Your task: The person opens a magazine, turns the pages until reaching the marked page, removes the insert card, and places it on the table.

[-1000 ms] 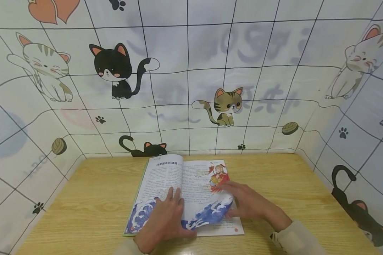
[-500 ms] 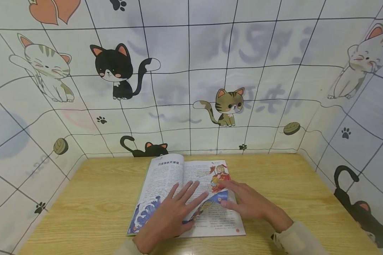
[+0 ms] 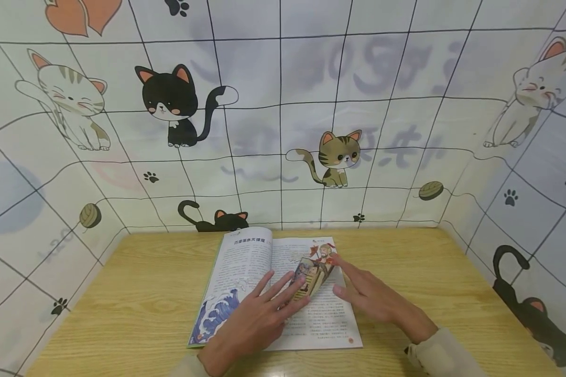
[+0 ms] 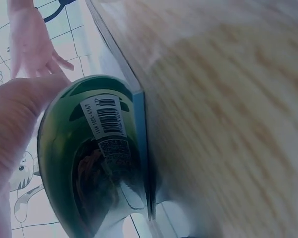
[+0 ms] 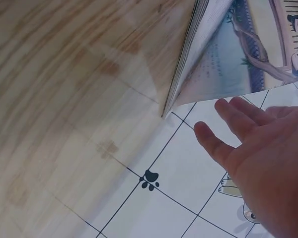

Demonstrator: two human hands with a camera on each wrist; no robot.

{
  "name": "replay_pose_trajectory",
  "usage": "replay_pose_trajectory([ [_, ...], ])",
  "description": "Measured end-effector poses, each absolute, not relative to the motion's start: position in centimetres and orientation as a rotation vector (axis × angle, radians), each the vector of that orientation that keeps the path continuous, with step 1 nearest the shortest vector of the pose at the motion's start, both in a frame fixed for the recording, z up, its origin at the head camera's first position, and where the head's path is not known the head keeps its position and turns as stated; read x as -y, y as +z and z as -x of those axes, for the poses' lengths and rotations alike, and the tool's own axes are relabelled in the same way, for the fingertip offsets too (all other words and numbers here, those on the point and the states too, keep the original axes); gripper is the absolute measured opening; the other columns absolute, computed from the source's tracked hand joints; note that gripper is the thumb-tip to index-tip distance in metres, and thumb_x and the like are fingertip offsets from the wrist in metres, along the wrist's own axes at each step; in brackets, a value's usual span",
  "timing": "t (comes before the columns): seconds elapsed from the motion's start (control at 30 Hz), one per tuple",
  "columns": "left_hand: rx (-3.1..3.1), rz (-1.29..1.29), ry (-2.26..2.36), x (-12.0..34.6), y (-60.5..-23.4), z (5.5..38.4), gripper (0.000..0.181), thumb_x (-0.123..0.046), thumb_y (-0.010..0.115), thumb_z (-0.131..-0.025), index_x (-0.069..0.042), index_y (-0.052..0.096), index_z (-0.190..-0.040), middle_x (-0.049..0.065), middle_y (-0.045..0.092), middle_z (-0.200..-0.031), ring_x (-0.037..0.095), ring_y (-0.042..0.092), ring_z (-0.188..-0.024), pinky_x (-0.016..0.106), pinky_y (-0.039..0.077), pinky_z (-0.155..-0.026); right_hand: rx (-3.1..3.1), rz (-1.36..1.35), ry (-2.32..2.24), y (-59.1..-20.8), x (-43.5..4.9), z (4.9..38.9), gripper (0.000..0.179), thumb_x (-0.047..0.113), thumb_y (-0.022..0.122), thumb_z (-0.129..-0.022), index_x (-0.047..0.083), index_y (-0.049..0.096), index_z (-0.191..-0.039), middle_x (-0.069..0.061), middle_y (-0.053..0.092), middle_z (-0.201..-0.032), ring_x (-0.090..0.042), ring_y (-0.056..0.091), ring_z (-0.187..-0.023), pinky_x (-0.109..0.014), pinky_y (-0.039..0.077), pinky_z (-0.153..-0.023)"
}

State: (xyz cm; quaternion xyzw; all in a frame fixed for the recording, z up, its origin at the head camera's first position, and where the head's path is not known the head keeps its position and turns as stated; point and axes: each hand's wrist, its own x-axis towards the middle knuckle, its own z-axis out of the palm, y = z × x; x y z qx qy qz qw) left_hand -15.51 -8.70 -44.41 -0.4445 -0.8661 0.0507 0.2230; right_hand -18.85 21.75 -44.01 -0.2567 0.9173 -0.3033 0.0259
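An open magazine (image 3: 242,264) with printed text and blue wave artwork lies on the wooden table. Over its right half, one page (image 3: 317,280) is raised and curled, its illustrated underside showing. My left hand (image 3: 252,322) has its fingers spread across the middle of the magazine, fingertips overlapping the curled page. Close to that page's outer edge is my right hand (image 3: 374,298), fingers extended and thumb apart. In the right wrist view its fingertips (image 5: 202,130) are just beside the lifted sheet. The left wrist view shows a glossy green cover (image 4: 59,148) with a barcode label (image 4: 105,116).
The light wooden table (image 3: 137,293) extends to both sides of the magazine. Behind and at the sides stand white grid-patterned walls (image 3: 264,131) printed with cartoon cats, paw prints and yarn balls.
The wave-patterned page has lifted and curled up leftward, uncovering text on the right page beneath. My left hand has spread its fingers and shifted rightward over the magazine; my right hand stays near the edge.
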Motion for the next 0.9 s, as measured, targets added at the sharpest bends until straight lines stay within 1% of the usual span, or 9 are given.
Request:
replay_pose_trajectory([
  [0.1,2.395,1.218,0.164,8.8,-44.5,15.6,0.058,-0.033,0.073,-0.085,-0.026,0.058,-0.141,0.001,0.037,-0.159,0.023,0.020,-0.151,0.049,0.016,-0.120,-2.855,0.710,-0.886,-44.2,-21.9,18.9,0.089,0.056,0.056,-0.095,0.021,0.010,-0.161,-0.006,0.021,-0.164,-0.037,0.028,-0.146,-0.063,0.026,-0.112],
  [0.17,2.414,1.203,0.184,8.8,-44.7,15.6,0.052,-0.033,0.071,-0.085,-0.024,0.063,-0.135,0.003,0.042,-0.156,0.024,0.024,-0.150,0.050,0.018,-0.119,-2.844,0.702,-0.861,-44.5,-22.0,18.9,0.101,0.059,0.064,-0.089,0.018,0.007,-0.161,-0.007,0.016,-0.165,-0.036,0.025,-0.147,-0.061,0.026,-0.112],
  [0.23,2.443,1.186,0.219,8.9,-44.9,15.6,0.049,-0.034,0.070,-0.085,-0.024,0.065,-0.133,0.004,0.044,-0.154,0.025,0.026,-0.149,0.051,0.020,-0.118,-2.820,0.734,-0.824,-44.9,-22.2,19.0,0.109,0.059,0.072,-0.082,0.016,0.010,-0.161,-0.009,0.017,-0.165,-0.036,0.026,-0.147,-0.061,0.027,-0.112],
  [0.3,2.469,1.170,0.257,9.0,-45.0,15.6,0.048,-0.035,0.069,-0.085,-0.024,0.065,-0.132,0.004,0.045,-0.153,0.025,0.028,-0.148,0.051,0.021,-0.118,-2.783,0.787,-0.765,-45.2,-22.4,19.0,0.113,0.061,0.077,-0.075,0.016,0.018,-0.160,-0.010,0.022,-0.164,-0.036,0.029,-0.146,-0.062,0.026,-0.112],
  [0.4,2.487,1.171,0.294,9.0,-45.2,15.6,0.045,-0.035,0.069,-0.086,-0.023,0.067,-0.129,0.004,0.047,-0.151,0.025,0.029,-0.148,0.051,0.022,-0.118,-2.710,0.857,-0.664,-45.2,-22.9,18.8,0.110,0.062,0.081,-0.067,0.016,0.035,-0.155,-0.011,0.031,-0.160,-0.036,0.034,-0.144,-0.066,0.021,-0.112],
  [0.5,2.477,1.193,0.309,8.9,-45.2,15.6,0.033,-0.034,0.068,-0.086,-0.021,0.072,-0.117,0.004,0.051,-0.148,0.025,0.033,-0.146,0.052,0.023,-0.117,-2.642,0.899,-0.614,-45.2,-23.2,18.7,0.106,0.059,0.084,-0.062,0.015,0.045,-0.150,-0.012,0.036,-0.158,-0.035,0.035,-0.143,-0.068,0.015,-0.112],
  [0.63,2.458,1.202,0.307,8.9,-45.2,15.4,0.019,-0.034,0.068,-0.085,-0.019,0.074,-0.096,0.004,0.056,-0.142,0.025,0.039,-0.142,0.054,0.025,-0.115,-2.611,0.907,-0.603,-45.1,-23.2,18.5,0.105,0.055,0.086,-0.060,0.014,0.048,-0.148,-0.011,0.035,-0.159,-0.034,0.034,-0.144,-0.065,0.016,-0.114],
  [0.7,2.449,1.183,0.311,9.0,-45.3,15.4,0.018,-0.035,0.068,-0.084,-0.019,0.073,-0.091,0.004,0.059,-0.139,0.025,0.042,-0.140,0.057,0.027,-0.114,-2.609,0.904,-0.601,-45.0,-23.1,18.5,0.105,0.054,0.087,-0.060,0.014,0.047,-0.149,-0.011,0.034,-0.159,-0.034,0.034,-0.144,-0.065,0.017,-0.114],
  [0.9,2.515,1.096,0.307,9.0,-45.2,15.2,0.020,-0.036,0.069,-0.084,-0.019,0.076,-0.093,0.003,0.062,-0.136,0.026,0.047,-0.136,0.064,0.035,-0.105,-2.611,0.885,-0.599,-44.9,-23.0,18.2,0.105,0.052,0.088,-0.059,0.014,0.047,-0.149,-0.011,0.034,-0.159,-0.035,0.034,-0.143,-0.064,0.022,-0.112],
])
